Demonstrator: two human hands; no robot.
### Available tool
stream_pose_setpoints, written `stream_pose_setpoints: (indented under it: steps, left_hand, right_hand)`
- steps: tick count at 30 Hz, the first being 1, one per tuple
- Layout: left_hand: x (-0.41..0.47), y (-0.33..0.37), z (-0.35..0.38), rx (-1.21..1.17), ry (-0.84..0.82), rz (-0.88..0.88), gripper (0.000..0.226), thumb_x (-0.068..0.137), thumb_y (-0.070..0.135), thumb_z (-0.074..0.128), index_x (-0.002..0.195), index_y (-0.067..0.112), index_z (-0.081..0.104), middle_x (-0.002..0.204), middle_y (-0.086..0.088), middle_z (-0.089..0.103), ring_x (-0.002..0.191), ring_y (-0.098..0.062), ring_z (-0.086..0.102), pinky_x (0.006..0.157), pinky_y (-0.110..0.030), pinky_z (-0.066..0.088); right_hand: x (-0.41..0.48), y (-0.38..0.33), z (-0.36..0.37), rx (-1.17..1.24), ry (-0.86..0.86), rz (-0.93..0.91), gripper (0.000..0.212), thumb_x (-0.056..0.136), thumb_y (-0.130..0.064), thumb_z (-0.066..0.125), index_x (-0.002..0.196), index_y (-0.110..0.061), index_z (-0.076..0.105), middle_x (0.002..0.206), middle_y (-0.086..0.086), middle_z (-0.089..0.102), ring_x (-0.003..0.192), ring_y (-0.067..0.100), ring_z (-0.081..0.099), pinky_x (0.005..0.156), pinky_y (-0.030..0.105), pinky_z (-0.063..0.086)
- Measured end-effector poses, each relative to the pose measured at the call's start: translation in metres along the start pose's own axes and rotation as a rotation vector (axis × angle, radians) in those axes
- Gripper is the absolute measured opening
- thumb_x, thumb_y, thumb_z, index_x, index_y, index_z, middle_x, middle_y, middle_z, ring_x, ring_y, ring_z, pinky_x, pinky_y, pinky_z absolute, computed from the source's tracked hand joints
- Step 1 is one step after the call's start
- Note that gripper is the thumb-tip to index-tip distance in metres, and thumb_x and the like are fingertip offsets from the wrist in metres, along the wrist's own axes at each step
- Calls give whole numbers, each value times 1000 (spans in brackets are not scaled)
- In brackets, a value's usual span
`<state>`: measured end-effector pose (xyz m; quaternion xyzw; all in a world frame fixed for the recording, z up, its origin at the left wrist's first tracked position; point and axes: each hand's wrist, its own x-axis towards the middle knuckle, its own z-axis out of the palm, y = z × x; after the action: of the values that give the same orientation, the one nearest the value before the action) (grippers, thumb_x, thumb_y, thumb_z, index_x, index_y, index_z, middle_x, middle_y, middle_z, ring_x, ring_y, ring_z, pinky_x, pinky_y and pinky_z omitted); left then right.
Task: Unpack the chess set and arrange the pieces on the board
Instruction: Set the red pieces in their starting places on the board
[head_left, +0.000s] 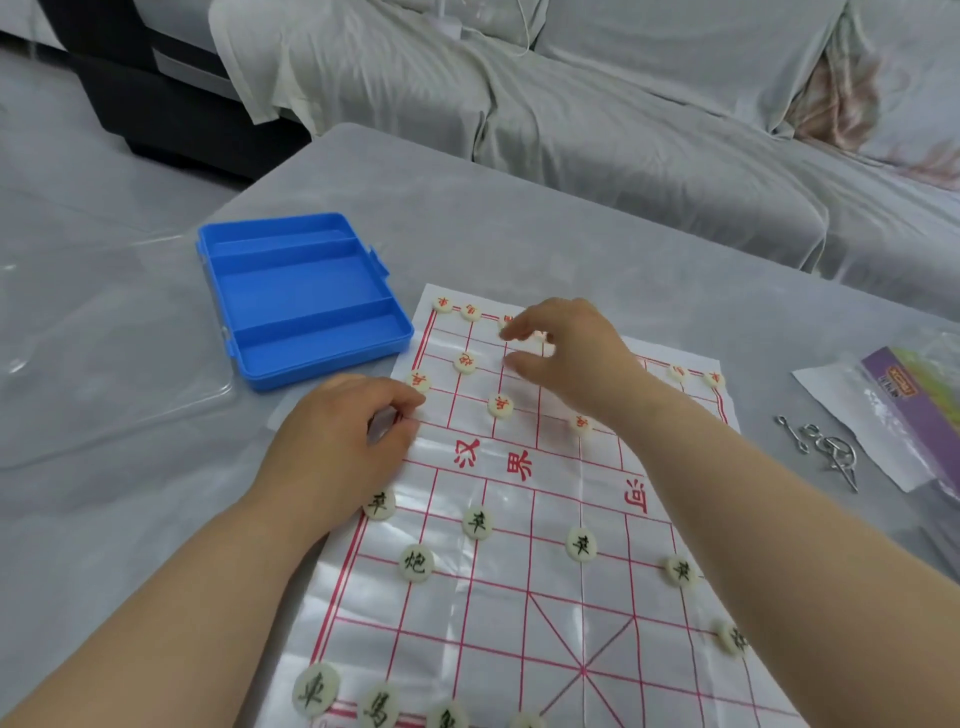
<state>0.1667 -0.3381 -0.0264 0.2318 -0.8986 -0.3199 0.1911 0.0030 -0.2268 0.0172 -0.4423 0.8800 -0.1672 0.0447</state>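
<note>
Overall, a grey-covered sofa (623, 130) runs behind a table (519, 218) under a translucent sheet. On the table lies the board (519, 597), a thin plastic sheet with a red grid, nearest the viewer. An open blue box (322, 371) sits just beyond the board's far-left corner, its compartments showing no pieces. A clear lid (104, 364) lies to the left of the box.

The left hand (337, 441) rests on the board's left edge, fingers curled and pressed together. Whether they hold a piece cannot be told.

The right hand (571, 353) is over the far rows, thumb and forefinger apart and blurred. Whether they pinch anything cannot be told.

Red-lettered pieces (501, 405) occupy the far half of the board, black-lettered pieces (477, 522) the near half.

At right lie a printed packet (904, 415) and, just beside it, small metal rings (826, 447).
</note>
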Motion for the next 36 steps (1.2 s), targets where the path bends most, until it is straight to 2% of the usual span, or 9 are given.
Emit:
stream_pose_setpoints:
  steps: [2, 5, 11, 14, 18, 23, 26, 32, 36]
  left_hand:
    - [-1, 0, 1, 24, -1, -7, 22, 84, 25, 57, 106, 27, 61, 92, 16, 48, 88, -1, 38, 64, -6, 27]
    - [-2, 0, 2, 46, -11, -15, 23, 85, 26, 57, 108, 27, 60, 94, 16, 46, 89, -1, 38, 78, -16, 29]
    - [0, 0, 1, 36, -17, -30, 24, 84, 26, 56, 108, 27, 60, 94, 16, 46, 91, -2, 39, 80, -19, 31]
    - [-1, 0, 1, 26, -19, -38, 23, 84, 25, 57, 107, 27, 60, 93, 15, 46, 90, -3, 39, 79, -20, 30]
    - [-2, 2, -2, 37, -30, -39, 23, 84, 25, 56, 107, 26, 61, 95, 12, 48, 89, -4, 39, 78, -22, 31]
    - [-4, 13, -9, 83, 4, -17, 19, 85, 27, 54, 102, 28, 62, 96, 13, 47, 88, -3, 35, 77, -22, 28]
    - [-9, 30, -7, 86, -38, 14, 15, 84, 27, 55, 96, 31, 63, 103, 10, 55, 92, -3, 36, 81, -25, 31]
    - [-15, 63, 7, 109, -148, 75, 20, 82, 29, 56, 79, 48, 50, 94, 22, 49, 93, -1, 37, 90, -28, 33]
    - [-16, 89, 23, 145, -277, 130, 30, 83, 28, 56, 74, 53, 43, 84, 32, 43, 86, 4, 41, 83, -19, 33]
  right_hand:
    - [2, -16, 8, -74, -43, -68, 29, 85, -28, 58, 113, -23, 59, 115, -2, 59, 100, 14, 45, 82, 23, 30]
    - [9, -29, 19, -116, -68, -49, 32, 87, -27, 56, 119, -24, 56, 120, -2, 58, 108, 17, 46, 87, 26, 34]
    - [15, -26, 29, -55, -85, 7, 31, 87, -20, 55, 118, -21, 57, 118, 1, 57, 105, 17, 49, 91, 27, 39]
    - [12, -22, 24, 10, -61, 12, 34, 85, -21, 58, 119, -20, 55, 115, -1, 58, 100, 15, 49, 86, 24, 38]
    - [-13, 5, -4, 105, 67, 73, 29, 84, -20, 60, 112, -21, 58, 97, -10, 50, 79, 5, 43, 74, 17, 34]
    - [-81, 68, -50, 125, 165, 306, 13, 83, -14, 60, 85, -27, 57, 81, -11, 54, 63, 3, 45, 54, 7, 38]
    - [-118, 89, -54, 131, 120, 410, 14, 83, -14, 61, 84, -28, 57, 75, -18, 48, 62, 4, 45, 54, -1, 37]
    - [-139, 111, -30, 239, 198, 458, 20, 84, -21, 60, 103, -27, 57, 84, -17, 40, 67, -1, 42, 56, 7, 30]
    - [-137, 130, -36, 322, 246, 486, 25, 83, -22, 62, 106, -29, 56, 99, -11, 43, 68, -2, 42, 55, 8, 28]
